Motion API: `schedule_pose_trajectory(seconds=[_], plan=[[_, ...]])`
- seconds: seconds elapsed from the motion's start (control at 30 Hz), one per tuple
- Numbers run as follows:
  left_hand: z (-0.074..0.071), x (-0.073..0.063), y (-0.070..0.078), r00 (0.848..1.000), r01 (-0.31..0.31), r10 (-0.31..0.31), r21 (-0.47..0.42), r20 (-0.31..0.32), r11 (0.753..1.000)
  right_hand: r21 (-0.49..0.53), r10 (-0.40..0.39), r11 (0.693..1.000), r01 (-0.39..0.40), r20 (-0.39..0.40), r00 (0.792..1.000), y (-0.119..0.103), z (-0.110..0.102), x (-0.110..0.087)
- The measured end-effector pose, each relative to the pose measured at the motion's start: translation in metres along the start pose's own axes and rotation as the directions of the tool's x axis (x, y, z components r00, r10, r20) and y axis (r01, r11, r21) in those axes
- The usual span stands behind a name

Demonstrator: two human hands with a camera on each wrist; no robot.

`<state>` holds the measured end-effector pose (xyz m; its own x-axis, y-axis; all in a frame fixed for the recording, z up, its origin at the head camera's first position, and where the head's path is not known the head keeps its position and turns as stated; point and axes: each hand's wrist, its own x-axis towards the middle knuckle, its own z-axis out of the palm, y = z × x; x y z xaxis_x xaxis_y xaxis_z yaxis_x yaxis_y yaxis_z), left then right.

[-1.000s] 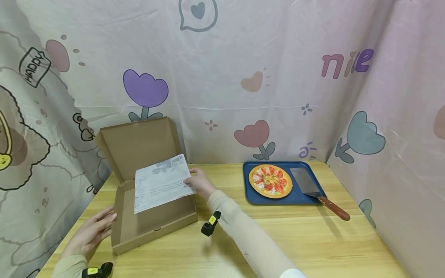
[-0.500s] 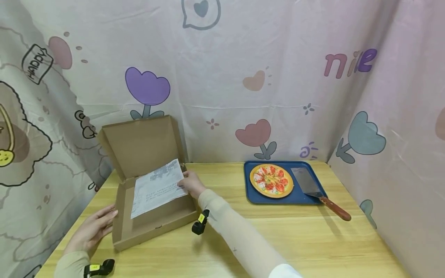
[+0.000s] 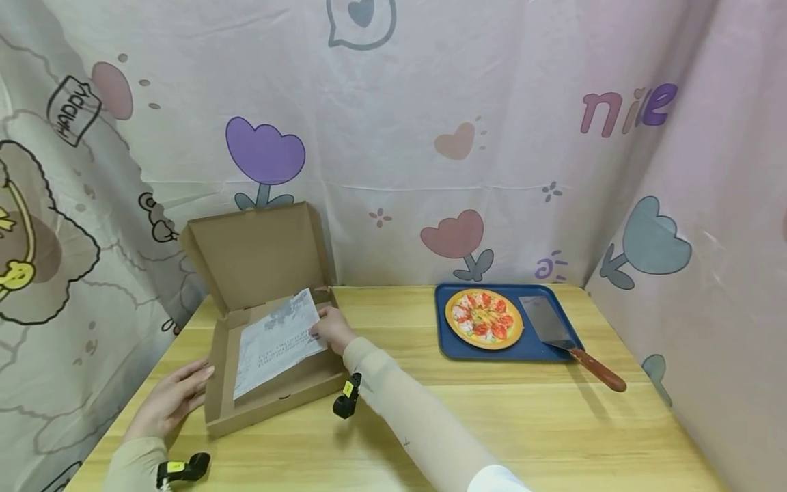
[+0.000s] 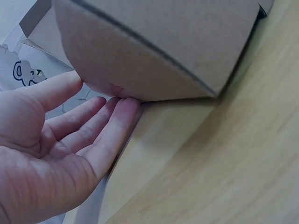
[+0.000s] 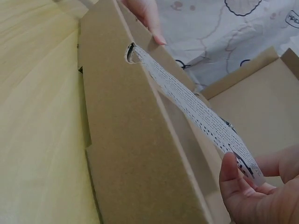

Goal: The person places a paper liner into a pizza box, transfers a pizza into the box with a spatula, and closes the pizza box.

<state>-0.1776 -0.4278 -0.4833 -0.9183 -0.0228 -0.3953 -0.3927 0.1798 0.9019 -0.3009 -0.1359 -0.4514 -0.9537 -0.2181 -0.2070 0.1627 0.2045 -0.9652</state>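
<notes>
An open brown cardboard pizza box (image 3: 258, 256) stands on the left of the table, its lid raised against the curtain. Inside its tray, a printed sheet of paper (image 3: 273, 348) lies tilted, with its right side lifted. My right hand (image 3: 335, 329) pinches that right edge between thumb and fingers; the right wrist view shows the printed paper (image 5: 196, 105) slanting down into the box. At the box's left wall, my left hand (image 3: 172, 400) touches the cardboard. In the left wrist view its extended fingers (image 4: 110, 133) rest against the outer side wall (image 4: 107, 60).
A blue tray (image 3: 451, 350) at the back right holds a round pizza (image 3: 484, 318) and a spatula (image 3: 547, 324). The spatula's wooden handle (image 3: 599, 370) sticks out past the tray's front edge. Printed curtains (image 3: 381, 137) surround the wooden table (image 3: 522, 437).
My right hand has moved slightly left and down, lowering the paper further into the box. My left hand stays at the box's left wall. The whole head view has shifted slightly.
</notes>
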Motion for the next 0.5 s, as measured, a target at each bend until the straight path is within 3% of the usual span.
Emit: schedule_pose_trajectory(seconds=[0.5], plan=[[0.0002,0.0019,-0.0053,0.998,-0.061,0.061,-0.050,-0.006,0.997,-0.038,0.001,0.999,0.000,0.028,1.000,0.0007,0.0005,-0.0055]])
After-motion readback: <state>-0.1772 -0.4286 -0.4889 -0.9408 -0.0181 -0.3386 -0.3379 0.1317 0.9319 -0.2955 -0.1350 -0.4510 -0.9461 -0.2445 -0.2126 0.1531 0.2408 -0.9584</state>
